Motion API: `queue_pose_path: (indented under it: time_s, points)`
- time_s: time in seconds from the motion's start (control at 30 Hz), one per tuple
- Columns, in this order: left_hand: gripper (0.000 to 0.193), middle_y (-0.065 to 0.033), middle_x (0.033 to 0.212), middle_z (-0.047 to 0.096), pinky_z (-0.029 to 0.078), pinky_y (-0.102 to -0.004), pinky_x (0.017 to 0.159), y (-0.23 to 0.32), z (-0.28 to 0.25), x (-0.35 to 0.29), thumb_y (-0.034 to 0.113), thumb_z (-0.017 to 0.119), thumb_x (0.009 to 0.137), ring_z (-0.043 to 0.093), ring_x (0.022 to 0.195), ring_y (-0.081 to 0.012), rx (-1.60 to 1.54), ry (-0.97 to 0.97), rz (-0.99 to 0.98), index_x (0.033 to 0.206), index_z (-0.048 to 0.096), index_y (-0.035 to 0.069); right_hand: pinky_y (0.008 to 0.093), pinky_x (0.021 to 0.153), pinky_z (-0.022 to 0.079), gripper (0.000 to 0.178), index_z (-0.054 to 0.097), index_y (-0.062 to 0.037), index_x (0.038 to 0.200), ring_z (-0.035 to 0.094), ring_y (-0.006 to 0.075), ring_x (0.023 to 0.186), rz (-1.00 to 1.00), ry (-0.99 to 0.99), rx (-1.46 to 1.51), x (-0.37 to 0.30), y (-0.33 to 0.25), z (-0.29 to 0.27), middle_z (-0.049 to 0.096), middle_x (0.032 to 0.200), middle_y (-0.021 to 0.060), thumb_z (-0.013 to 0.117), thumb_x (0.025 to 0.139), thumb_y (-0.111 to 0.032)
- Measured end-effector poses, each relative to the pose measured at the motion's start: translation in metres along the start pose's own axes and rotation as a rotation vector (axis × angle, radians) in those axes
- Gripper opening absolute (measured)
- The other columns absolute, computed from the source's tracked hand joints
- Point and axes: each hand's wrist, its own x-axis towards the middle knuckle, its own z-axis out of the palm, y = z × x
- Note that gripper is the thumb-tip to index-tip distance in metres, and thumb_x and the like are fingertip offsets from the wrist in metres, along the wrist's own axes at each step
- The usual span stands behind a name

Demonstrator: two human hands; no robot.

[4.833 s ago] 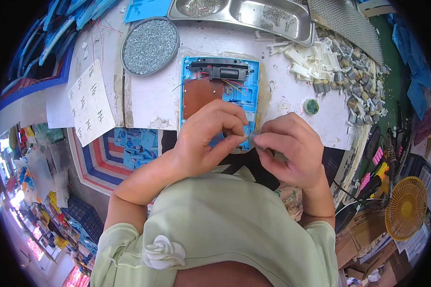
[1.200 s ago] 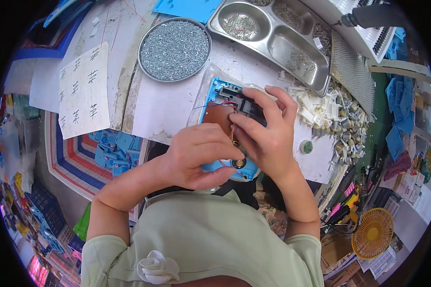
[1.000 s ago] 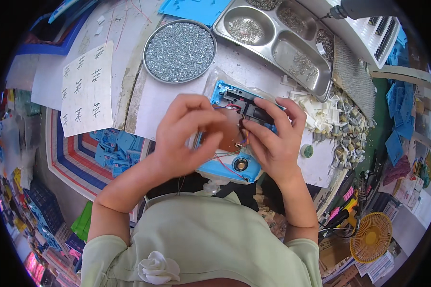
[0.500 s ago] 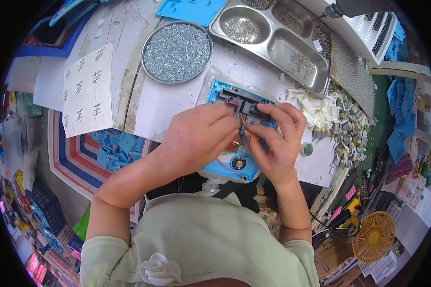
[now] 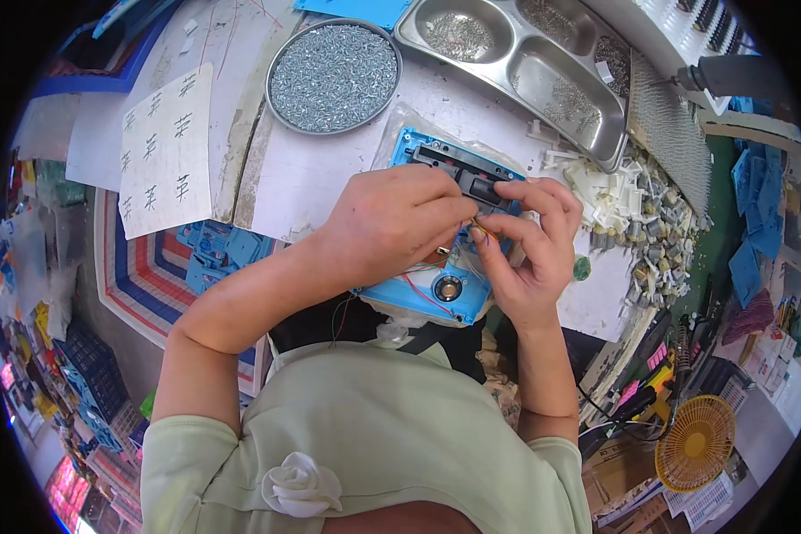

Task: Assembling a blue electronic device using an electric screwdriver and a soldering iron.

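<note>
A blue plastic casing (image 5: 384,291) lies open on a clear plastic bag in front of me. A black mechanism (image 5: 483,191) is set along its far side, and a small round speaker (image 5: 448,287) sits in its near part. My left hand (image 5: 396,218) reaches over the casing with its fingers closed and bunched at the mechanism; what they pinch is hidden. Between thumb and forefinger, my right hand (image 5: 536,245) pinches thin coloured wires (image 5: 482,233), its other fingers curled by the mechanism's right end. The fingertips of both hands nearly meet.
Beyond the casing stand a round tray of small metal screws (image 5: 334,78) and a divided steel tray (image 5: 507,98) of tiny parts. White plastic pieces (image 5: 601,191) and small metal motors (image 5: 663,236) pile up at right. A power screwdriver (image 5: 739,76) hangs at upper right.
The view has shifted slightly. My left fingertips have moved right along the mechanism, closer to my right fingertips. My right hand still pinches the wires.
</note>
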Motion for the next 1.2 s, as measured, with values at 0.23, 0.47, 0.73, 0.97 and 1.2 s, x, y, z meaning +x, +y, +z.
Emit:
queue_pose_path:
  time_s: [0.23, 0.47, 0.73, 0.97, 1.2]
  points:
    - [0.028, -0.0100, 0.091, 0.068, 0.056, -0.0361, 0.066, -0.005, -0.004, 0.001, -0.002, 0.079, 0.074, 0.068, 0.076, -0.0284, -0.027, 0.021, 0.022, 0.100, 0.074, 0.004, 0.0433, 0.096, 0.045, 0.026, 0.074, -0.0092, 0.089, 0.054, 0.0332, 0.113, -0.004, 0.002, -0.009, 0.001, 0.004, -0.001, 0.071, 0.115, 0.0082, 0.083, 0.066, -0.003]
    - [0.010, -0.0076, 0.086, 0.069, 0.051, -0.0279, 0.064, 0.000, -0.018, -0.006, 0.001, 0.076, 0.087, 0.064, 0.072, -0.0167, -0.194, 0.110, -0.375, 0.097, 0.075, 0.002, 0.0483, 0.103, 0.041, 0.023, 0.077, -0.0113, 0.089, 0.048, 0.0402, 0.125, -0.037, -0.135, -0.153, 0.005, -0.024, 0.001, 0.068, 0.126, 0.0098, 0.084, 0.067, -0.008]
    - [0.011, -0.0098, 0.084, 0.067, 0.052, -0.0332, 0.062, 0.005, -0.005, 0.000, 0.000, 0.074, 0.085, 0.065, 0.071, -0.0230, -0.154, 0.091, -0.189, 0.096, 0.071, 0.001, 0.0503, 0.112, 0.034, 0.019, 0.080, -0.0094, 0.091, 0.040, 0.0453, 0.134, 0.032, -0.196, -0.237, -0.001, -0.043, 0.017, 0.062, 0.140, 0.0132, 0.083, 0.072, -0.012]
    - [0.013, -0.0105, 0.082, 0.066, 0.053, -0.0325, 0.059, 0.012, 0.002, 0.009, -0.004, 0.074, 0.083, 0.067, 0.068, -0.0248, -0.141, 0.028, -0.114, 0.094, 0.070, 0.001, 0.0439, 0.091, 0.046, 0.028, 0.076, -0.0084, 0.097, 0.058, 0.0331, 0.106, 0.123, -0.045, -0.163, -0.005, -0.025, -0.026, 0.071, 0.109, 0.0117, 0.085, 0.070, -0.008]
    - [0.017, -0.0098, 0.082, 0.067, 0.055, -0.0301, 0.062, 0.014, 0.005, 0.003, -0.005, 0.075, 0.082, 0.070, 0.071, -0.0211, -0.168, 0.014, -0.210, 0.098, 0.072, 0.000, 0.0342, 0.067, 0.050, 0.024, 0.075, -0.0044, 0.094, 0.064, 0.0247, 0.074, -0.003, 0.032, 0.027, 0.002, -0.006, -0.004, 0.072, 0.084, 0.0076, 0.084, 0.073, 0.001]
